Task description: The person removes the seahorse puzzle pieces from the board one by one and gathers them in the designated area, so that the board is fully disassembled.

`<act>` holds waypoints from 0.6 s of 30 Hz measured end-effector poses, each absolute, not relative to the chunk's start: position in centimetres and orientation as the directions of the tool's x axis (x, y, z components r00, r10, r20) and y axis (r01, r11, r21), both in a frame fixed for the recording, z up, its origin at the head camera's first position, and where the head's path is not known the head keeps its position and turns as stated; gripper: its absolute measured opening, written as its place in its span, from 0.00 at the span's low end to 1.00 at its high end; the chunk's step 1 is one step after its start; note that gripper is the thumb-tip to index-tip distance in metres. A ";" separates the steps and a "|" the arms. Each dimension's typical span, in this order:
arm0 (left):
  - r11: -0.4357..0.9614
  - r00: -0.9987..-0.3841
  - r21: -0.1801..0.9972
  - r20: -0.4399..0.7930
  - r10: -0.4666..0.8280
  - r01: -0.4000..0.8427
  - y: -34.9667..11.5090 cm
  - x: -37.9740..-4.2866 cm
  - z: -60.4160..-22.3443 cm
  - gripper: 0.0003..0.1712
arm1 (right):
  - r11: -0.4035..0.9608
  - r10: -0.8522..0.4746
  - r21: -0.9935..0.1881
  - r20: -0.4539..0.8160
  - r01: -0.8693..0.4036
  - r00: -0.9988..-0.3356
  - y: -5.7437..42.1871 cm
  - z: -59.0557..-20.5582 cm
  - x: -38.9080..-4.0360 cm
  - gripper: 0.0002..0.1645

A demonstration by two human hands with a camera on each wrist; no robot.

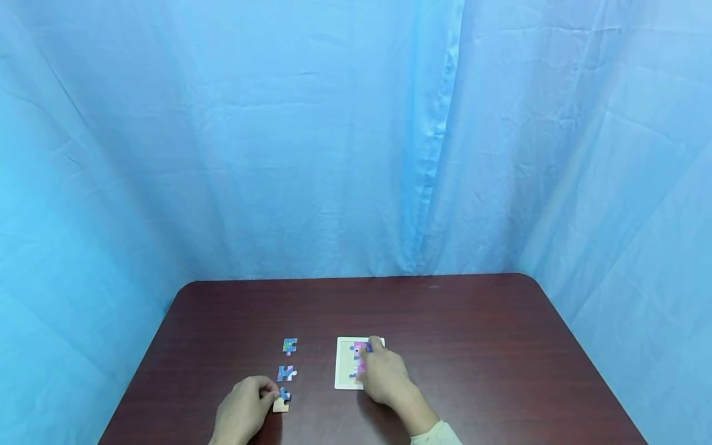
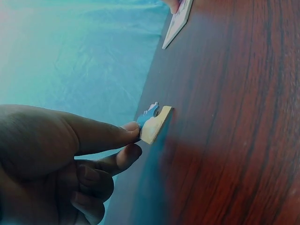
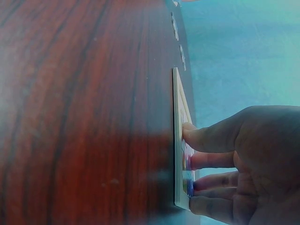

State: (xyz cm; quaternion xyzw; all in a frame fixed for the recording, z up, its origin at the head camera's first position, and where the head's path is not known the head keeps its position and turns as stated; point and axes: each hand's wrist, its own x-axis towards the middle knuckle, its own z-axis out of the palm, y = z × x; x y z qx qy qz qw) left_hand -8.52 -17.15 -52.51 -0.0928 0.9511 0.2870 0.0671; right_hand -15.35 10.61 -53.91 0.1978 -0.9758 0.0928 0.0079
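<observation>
My left hand pinches the edge of a blue and cream puzzle piece at the table's near left. In the left wrist view the thumb meets the side of this piece, and the other fingers are bent below. The right hand rests its fingertips on a partly filled jigsaw in a white frame. That hand hides the frame's right side. In the right wrist view the thumb and extended fingers touch the pink and blue pieces inside the frame.
Two loose puzzle pieces, a blue-green one and a blue-white one, lie in a column beyond the left hand. The dark wooden table has rounded far corners. Blue curtains hang behind it and at both sides.
</observation>
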 end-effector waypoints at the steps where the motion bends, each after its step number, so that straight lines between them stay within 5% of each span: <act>1: 0.819 -0.974 0.533 -0.178 -0.137 -0.213 -17.2 -8.5 -52.5 0.06 | 0.904 -0.385 -0.177 0.054 -0.388 -0.921 10.6 -53.9 -15.3 0.28; 18: 0.824 -0.976 0.527 -0.170 -0.139 -0.209 -17.4 -8.5 -52.7 0.04 | 0.906 -0.385 -0.168 0.056 -0.389 -0.921 10.5 -54.0 -15.3 0.29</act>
